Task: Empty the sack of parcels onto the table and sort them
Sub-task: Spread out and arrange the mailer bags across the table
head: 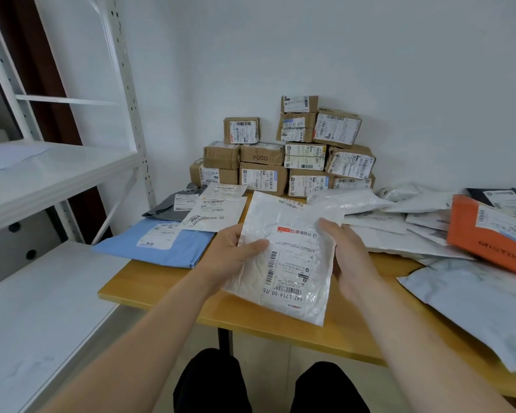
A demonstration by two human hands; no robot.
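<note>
A mailer (286, 257) hangs label-up above the surface's (167, 290) near edge. The left grip (236, 248) pinches its left side and the right grip (349, 257) holds its right. Sorting is under way. Next, judge its label, then lay it on the bags (173, 234) left of the mailer or the heap (399, 231) to its right.

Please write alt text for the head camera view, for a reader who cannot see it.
The left hand and right hand hold a white labelled mailer over a wooden table. Cardboard boxes are stacked against the wall behind; a blue mailer lies at the left, an orange parcel among white bags at the right.
</note>
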